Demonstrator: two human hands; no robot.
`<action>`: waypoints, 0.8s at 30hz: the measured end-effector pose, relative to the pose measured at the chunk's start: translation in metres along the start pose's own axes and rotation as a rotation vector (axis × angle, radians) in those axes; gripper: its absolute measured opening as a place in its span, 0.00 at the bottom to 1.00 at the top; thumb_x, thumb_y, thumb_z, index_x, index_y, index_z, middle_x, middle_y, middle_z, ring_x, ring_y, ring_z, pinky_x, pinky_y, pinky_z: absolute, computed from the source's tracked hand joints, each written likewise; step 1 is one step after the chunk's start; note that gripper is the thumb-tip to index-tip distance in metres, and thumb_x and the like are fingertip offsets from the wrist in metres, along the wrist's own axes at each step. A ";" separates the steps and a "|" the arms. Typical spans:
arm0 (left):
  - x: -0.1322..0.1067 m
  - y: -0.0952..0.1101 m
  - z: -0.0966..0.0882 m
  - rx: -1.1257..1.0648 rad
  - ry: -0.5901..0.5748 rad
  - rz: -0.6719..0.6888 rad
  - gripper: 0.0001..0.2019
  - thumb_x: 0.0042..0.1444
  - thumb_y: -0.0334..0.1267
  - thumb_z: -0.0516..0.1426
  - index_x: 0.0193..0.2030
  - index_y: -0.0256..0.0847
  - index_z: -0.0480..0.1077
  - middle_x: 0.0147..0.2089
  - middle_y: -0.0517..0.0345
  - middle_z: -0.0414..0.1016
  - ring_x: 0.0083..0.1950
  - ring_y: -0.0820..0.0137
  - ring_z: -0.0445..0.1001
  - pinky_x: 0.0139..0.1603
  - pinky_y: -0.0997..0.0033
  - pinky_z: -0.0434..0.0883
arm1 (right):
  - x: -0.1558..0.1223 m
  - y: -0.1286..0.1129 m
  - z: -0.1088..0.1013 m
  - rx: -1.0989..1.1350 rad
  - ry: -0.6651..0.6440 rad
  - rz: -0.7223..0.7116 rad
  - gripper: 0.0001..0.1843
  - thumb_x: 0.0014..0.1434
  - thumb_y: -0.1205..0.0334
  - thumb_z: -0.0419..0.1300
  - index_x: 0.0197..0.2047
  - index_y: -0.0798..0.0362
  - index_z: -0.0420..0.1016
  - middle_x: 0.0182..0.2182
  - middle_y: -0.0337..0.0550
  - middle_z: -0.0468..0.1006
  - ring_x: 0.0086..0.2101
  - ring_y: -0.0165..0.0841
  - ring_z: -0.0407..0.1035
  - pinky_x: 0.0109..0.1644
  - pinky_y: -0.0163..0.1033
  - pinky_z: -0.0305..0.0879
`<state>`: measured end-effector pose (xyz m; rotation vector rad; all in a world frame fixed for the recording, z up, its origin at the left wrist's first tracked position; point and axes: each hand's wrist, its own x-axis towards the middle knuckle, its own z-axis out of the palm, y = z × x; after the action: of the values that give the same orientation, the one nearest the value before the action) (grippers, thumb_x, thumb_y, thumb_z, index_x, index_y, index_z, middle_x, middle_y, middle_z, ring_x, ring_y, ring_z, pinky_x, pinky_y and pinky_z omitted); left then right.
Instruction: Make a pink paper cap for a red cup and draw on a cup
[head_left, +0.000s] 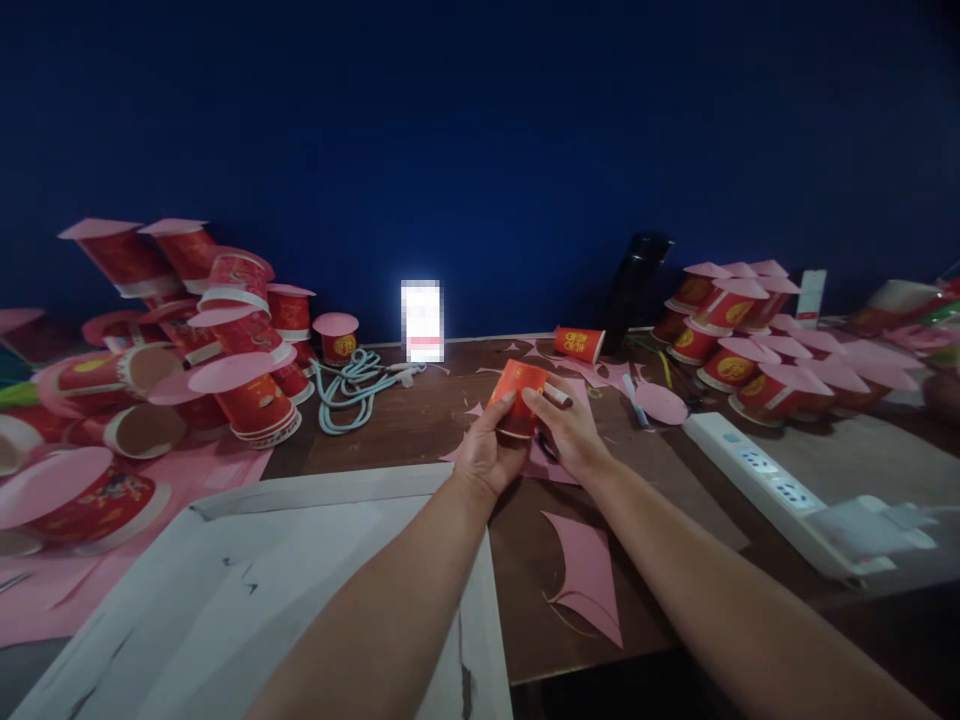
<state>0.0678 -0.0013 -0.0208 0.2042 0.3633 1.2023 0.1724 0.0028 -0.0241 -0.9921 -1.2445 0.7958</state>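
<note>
A red paper cup (519, 385) is held over the middle of the table, its side turned towards me. My left hand (486, 450) wraps round it from the left, thumb on its side. My right hand (571, 430) is closed round a marker pen (557, 396) whose dark end sticks out beside the cup; its thumb touches the cup's right side. The pen's other end is hidden. Beneath my right hand a dark curved thing (546, 447) shows, too covered to name. Pink paper scraps (589, 570) lie under and in front of my hands.
Red cups with pink paper discs (240, 372) pile up at left, and more (739, 350) stand at right. A white box lid (300, 510) lies front left. A power strip (772, 480), black bottle (637, 285), pale blue cable (349, 390) and lying red cup (579, 344) are around.
</note>
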 end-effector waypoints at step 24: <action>-0.001 -0.013 0.000 0.120 -0.002 0.064 0.12 0.47 0.30 0.62 0.41 0.37 0.73 0.39 0.55 0.78 0.38 0.72 0.76 0.43 0.74 0.72 | 0.002 -0.005 -0.001 -0.124 0.108 0.149 0.24 0.55 0.44 0.56 0.49 0.52 0.70 0.41 0.45 0.77 0.39 0.35 0.73 0.42 0.43 0.71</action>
<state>0.0790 -0.0070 -0.0247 0.3230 0.4308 1.2440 0.1736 0.0030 -0.0187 -1.2242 -1.1480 0.7760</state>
